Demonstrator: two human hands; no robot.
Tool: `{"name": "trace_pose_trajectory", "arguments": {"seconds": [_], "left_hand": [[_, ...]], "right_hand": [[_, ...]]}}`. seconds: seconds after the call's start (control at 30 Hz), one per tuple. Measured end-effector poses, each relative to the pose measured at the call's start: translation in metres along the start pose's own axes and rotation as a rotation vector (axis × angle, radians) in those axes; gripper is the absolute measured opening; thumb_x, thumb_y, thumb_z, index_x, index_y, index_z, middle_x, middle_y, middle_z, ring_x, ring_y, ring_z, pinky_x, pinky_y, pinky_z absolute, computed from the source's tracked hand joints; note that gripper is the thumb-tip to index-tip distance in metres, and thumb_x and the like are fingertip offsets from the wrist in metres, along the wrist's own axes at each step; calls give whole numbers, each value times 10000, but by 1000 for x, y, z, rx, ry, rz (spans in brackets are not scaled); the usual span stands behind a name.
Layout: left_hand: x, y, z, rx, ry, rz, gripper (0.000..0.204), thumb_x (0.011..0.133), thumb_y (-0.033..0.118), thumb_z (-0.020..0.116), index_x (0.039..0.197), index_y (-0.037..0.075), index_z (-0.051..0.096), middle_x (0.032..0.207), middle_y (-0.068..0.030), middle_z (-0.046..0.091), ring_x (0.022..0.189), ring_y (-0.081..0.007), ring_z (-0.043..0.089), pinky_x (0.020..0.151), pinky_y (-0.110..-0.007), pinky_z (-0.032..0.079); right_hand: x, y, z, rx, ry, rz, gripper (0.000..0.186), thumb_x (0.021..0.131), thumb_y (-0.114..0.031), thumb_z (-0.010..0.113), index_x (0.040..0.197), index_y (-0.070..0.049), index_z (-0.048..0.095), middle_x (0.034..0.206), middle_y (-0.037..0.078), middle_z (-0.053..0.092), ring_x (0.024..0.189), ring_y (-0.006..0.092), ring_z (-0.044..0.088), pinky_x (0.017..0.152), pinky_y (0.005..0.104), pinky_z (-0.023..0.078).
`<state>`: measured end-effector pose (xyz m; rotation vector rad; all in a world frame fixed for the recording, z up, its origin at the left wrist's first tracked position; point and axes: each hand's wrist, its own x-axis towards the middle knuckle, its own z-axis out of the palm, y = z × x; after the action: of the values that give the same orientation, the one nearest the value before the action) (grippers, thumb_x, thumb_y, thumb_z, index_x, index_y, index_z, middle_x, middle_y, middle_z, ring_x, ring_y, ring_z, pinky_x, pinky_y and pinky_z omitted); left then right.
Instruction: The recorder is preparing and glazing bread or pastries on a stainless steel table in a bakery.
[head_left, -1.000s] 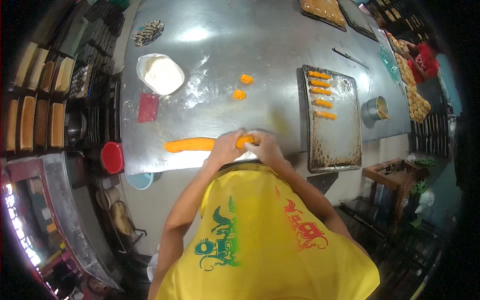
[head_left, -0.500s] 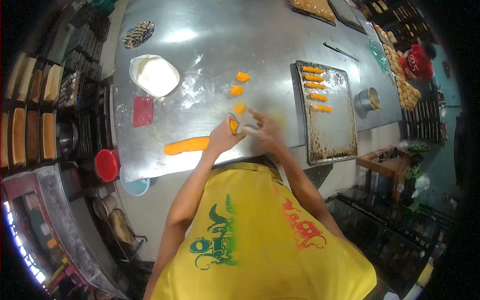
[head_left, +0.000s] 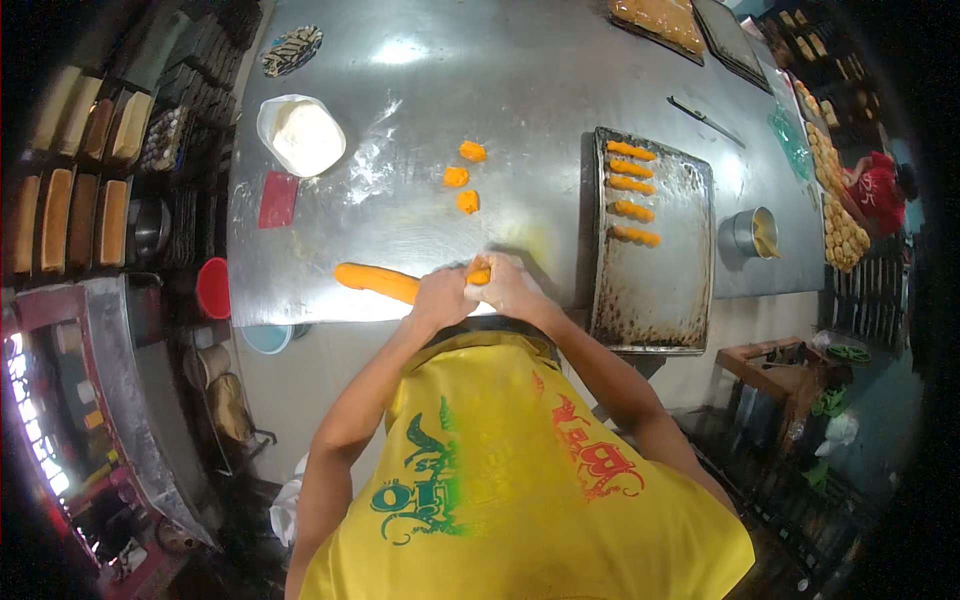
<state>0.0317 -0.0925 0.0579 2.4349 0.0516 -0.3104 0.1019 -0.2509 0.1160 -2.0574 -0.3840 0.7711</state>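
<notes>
A long orange dough log (head_left: 375, 282) lies along the near edge of the steel table. My left hand (head_left: 440, 302) is wrapped round its right part. The log's orange end shows between my two hands, where the fingers of my right hand (head_left: 510, 288) close on it. Just beyond my hands sit three small lumps of the same dough, the nearest lump (head_left: 468, 202) in a loose line with the others. To the right, a dark-rimmed baking tray (head_left: 655, 290) carries several thin orange dough sticks (head_left: 631, 184) in a column.
At left stand a tub of white flour (head_left: 305, 140) and a red scraper (head_left: 278, 200). Right of the tray are a metal pot (head_left: 752, 235) and a long knife (head_left: 705, 122). A filled tray (head_left: 660, 25) lies far back. A person in red (head_left: 875, 195) is beside many buns.
My right hand has come in from an open, blurred pose to grip the log's end beside my left hand. The nearest lump now rests apart from my fingers.
</notes>
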Motion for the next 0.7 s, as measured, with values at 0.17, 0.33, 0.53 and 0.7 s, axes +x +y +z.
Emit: {"name": "trace_pose_trajectory", "arguments": {"seconds": [0.17, 0.33, 0.53, 0.7], "left_hand": [[15, -5, -14, -204, -112, -254, 428, 847, 334, 720, 1140, 28, 662, 1033, -219, 713, 1013, -427, 668, 884, -497, 528], [14, 8, -28, -424, -27, -72, 801, 830, 242, 775, 1473, 79, 326, 1255, -255, 634, 1157, -459, 614, 952, -470, 501], [2, -11, -43, -179, -69, 176, 519, 818, 174, 694, 1318, 74, 598, 1071, -248, 699, 984, -449, 663, 867, -502, 535], [6, -15, -33, 19, -97, 158, 337, 825, 288, 679, 1104, 100, 702, 992, -173, 724, 923, -407, 678, 798, -502, 536]], "right_hand": [[-17, -30, -36, 210, -42, -54, 387, 787, -246, 806, 1065, 2, 699, 987, 153, 729, 882, 242, 687, 848, 371, 540], [-3, -7, -29, 148, 29, -27, 554, 842, -194, 788, 1348, -29, 636, 1256, 153, 706, 1091, 214, 693, 986, 357, 525], [-12, 12, 25, 193, 148, -77, 401, 832, -212, 748, 1183, -24, 699, 1049, 193, 732, 981, 317, 709, 873, 377, 542], [5, -4, 37, -48, 221, 11, 377, 772, -243, 745, 1075, -23, 709, 972, 206, 715, 891, 338, 703, 833, 396, 542]]}}
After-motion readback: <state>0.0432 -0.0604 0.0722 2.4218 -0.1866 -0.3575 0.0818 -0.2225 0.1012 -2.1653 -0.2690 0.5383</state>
